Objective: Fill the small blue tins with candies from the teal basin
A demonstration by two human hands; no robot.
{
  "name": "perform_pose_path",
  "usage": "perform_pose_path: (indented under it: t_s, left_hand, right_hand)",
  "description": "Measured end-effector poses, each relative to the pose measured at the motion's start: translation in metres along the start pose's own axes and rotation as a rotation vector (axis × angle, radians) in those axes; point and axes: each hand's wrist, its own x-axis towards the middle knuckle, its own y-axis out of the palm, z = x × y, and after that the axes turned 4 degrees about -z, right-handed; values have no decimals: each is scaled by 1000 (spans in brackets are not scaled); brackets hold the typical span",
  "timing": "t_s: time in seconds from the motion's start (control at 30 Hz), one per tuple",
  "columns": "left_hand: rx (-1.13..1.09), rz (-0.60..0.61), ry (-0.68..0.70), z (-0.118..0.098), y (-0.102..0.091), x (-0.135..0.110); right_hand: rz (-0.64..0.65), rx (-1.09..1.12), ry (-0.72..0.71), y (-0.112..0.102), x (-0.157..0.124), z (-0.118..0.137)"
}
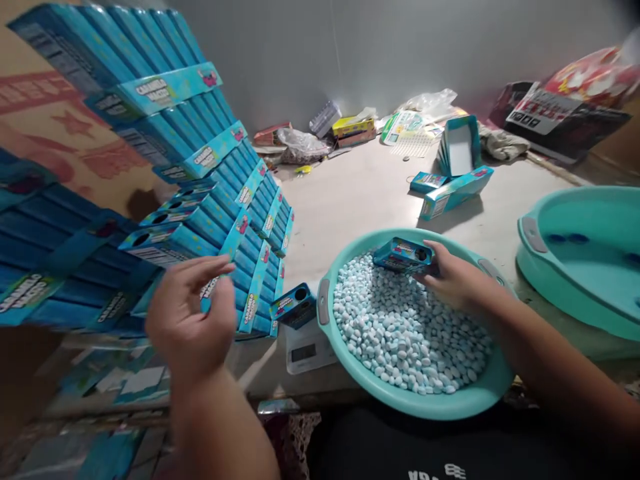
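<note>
My right hand (447, 273) grips one end of a small blue candy box (400, 254). That box lies tilted just over the white and pale blue candies (405, 333) filling a turquoise basin (390, 400). My left hand (195, 307) is raised in front of the stacked boxes, its fingers bent and the thumb held apart, with nothing visible between them. To its right, a second small blue box (294, 307) with a round dark hole in its end rests on a white scale (306, 352).
Tall stacks of blue display boxes (165, 90) rise at the left. An upright open blue tray (461, 150) stands behind a long blue box (457, 192). Another turquoise basin (575, 293) is at the right. Plastic bags (303, 143) and packets line the wall.
</note>
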Motion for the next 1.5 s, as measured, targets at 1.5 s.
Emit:
perform_pose_path:
  t_s: [1.5]
  left_hand:
    - [-197, 935, 405, -39, 68, -14]
  right_hand:
    - [266, -151, -229, -14, -8, 9]
